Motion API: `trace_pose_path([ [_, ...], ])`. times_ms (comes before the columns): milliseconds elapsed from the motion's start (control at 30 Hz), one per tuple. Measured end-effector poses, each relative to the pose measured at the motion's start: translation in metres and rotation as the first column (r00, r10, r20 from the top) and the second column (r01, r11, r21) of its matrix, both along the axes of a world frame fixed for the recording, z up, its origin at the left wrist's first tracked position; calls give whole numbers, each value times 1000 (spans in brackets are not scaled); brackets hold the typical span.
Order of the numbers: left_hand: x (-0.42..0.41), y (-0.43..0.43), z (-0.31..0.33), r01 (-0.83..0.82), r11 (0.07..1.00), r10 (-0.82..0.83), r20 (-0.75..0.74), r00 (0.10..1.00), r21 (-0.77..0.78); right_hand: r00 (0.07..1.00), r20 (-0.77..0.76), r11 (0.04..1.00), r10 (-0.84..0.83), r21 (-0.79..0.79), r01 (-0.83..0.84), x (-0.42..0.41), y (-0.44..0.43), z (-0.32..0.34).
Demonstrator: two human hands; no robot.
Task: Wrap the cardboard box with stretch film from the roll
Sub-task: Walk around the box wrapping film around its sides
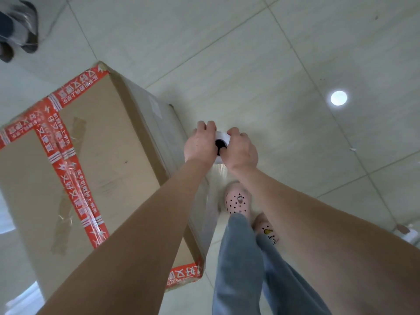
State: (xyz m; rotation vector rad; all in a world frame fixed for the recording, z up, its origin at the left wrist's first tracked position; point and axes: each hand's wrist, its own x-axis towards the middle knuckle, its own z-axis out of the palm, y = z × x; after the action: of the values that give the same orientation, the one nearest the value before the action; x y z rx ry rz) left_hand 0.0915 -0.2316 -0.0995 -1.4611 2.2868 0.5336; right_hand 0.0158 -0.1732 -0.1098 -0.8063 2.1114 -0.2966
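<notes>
The left hand [200, 142] and right hand [242, 150] curl round the top end of a white roll of clear stretch film [221, 135], one on each side. The roll is held upright just beside the right face of a large brown cardboard box [109, 160], which is sealed with red printed tape [59, 137] and stands on a pale tiled floor [272, 64]. Film lies along that face.

My left forearm [141, 223] and right forearm [318, 223] were bare, and so were my left hand [200, 144] and right hand [242, 151]. I wore faded blue jeans [238, 258], loose in the leg. My pale pink clogs were dotted with black holes. One clog [237, 201] bore a small grey charm, the other clog [267, 230] a yellow charm and dark lettering.
</notes>
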Motion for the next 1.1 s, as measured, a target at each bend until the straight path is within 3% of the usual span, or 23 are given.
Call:
trace_pose_path([
  [100,-2,-10,1,150,989,-150,8,989,-12,997,-58,999,44,-5,-45,-3,-2,-2],
  [200,-3,-23,0,139,990,-139,-33,990,13,991,-105,996,83,-8,-84,-4,-11,-2],
  [333,5,-44,0,-119,988,127,-83,988,100,969,-147,978,199,-28,-206,-1,-36,3],
  [467,14,-63,-4,-425,887,446,-98,890,180,938,-171,946,301,-71,-317,4,-62,3],
  [567,24,-74,-3,-543,822,562,-81,823,173,936,-172,947,308,-39,-319,11,-79,1],
  [633,30,-78,-2,-494,857,504,-40,863,144,953,-151,964,262,-3,-266,18,-85,1],
  [733,32,-81,-2,-218,970,223,-34,974,106,971,-143,981,194,15,-194,24,-87,1],
  [867,21,-88,-7,42,998,-39,-56,998,53,959,-184,976,218,14,-219,19,-86,-1],
  [933,19,-93,-9,27,998,-23,-68,997,65,955,-196,973,224,-7,-230,16,-88,-1],
  [1100,22,-107,-12,-287,948,299,-79,951,138,945,-189,956,268,-69,-285,12,-108,-2],
])
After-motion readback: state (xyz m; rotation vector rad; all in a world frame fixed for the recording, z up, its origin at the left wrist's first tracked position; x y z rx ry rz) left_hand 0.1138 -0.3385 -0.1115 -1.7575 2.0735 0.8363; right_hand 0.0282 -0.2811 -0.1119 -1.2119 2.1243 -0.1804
